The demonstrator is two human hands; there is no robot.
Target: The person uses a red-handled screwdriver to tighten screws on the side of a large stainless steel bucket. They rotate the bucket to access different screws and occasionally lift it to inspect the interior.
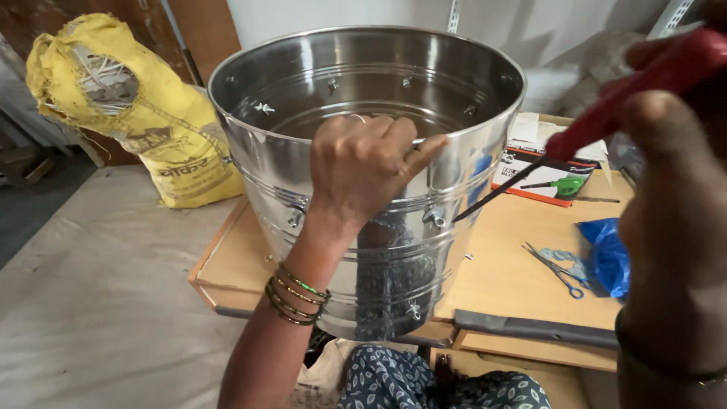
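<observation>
Steel drum (379, 227), tall and shiny, stands on the low wooden worktop (515, 273), and everything else is best placed from it. The left hand (363, 170) grips the drum's near rim, fingers (394, 132) curled over the edge and pressed together, thumb along the outside wall. The right hand (666, 98), to the right of the drum and very close to the camera, has its fingers wrapped around the red handle of a screwdriver (598, 125), whose dark blade slants down toward the drum's right side, its tip just beside the wall near a small bolt (435, 217). To do this well, I judge the left hand should keep the rim pinned so the drum cannot rock or turn, while the blade meets the bolt squarely; a slanted blade would likely slip on the smooth metal. More bolts ring the drum's inside and outside wall. The rim is thin sheet metal, so the fingers over it deserve care. The drum sits close to the worktop's near edge, above the person's patterned lap, with little spare board on that side. Right of the drum the worktop is more open, though scissors (556, 269), a blue plastic bag (609, 254) and a printed box (549, 178) lie there. Left of the drum, a yellow sack (129, 106) rests on the pale floor sheet (98, 303).
</observation>
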